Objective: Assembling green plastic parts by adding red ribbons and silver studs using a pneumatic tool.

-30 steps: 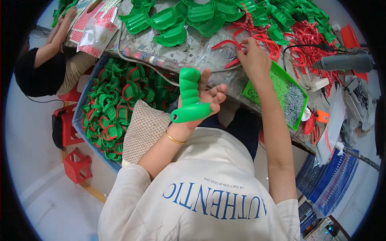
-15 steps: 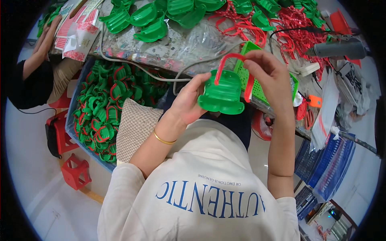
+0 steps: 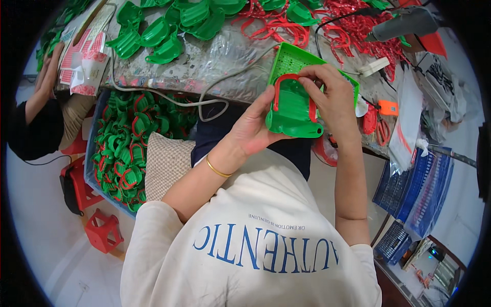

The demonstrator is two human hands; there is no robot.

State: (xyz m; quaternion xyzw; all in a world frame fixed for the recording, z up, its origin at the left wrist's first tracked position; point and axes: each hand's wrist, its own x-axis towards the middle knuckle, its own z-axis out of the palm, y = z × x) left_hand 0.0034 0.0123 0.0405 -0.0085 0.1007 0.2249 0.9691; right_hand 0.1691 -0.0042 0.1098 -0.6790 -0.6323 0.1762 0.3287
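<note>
My left hand [image 3: 251,130] grips a glossy green molded plastic piece [image 3: 291,112], a shallow shape with a flared lower edge, by its left side. A red strip [image 3: 289,77] arches along the top and down both sides of that piece. My right hand [image 3: 331,96] pinches the strip at the upper right edge, thumb and fingertips together. The strip's left leg ends on the green piece's left side. Behind both hands stands a bright green perforated basket [image 3: 286,57], its lower part hidden by the piece and my right hand.
More green pieces [image 3: 166,48] and red strips [image 3: 276,31] lie on the cluttered table [image 3: 169,79], crossed by a grey cable [image 3: 169,97]. A grey handheld tool [image 3: 404,24] is at the right. On the left, a blue bin [image 3: 91,153] holds red-edged green pieces; another person's arm [image 3: 43,84] is beyond.
The red strip, earlier raised with its right leg hanging loose, now follows the green piece's rim. My right hand has come closer to the piece. The view has shifted somewhat.
</note>
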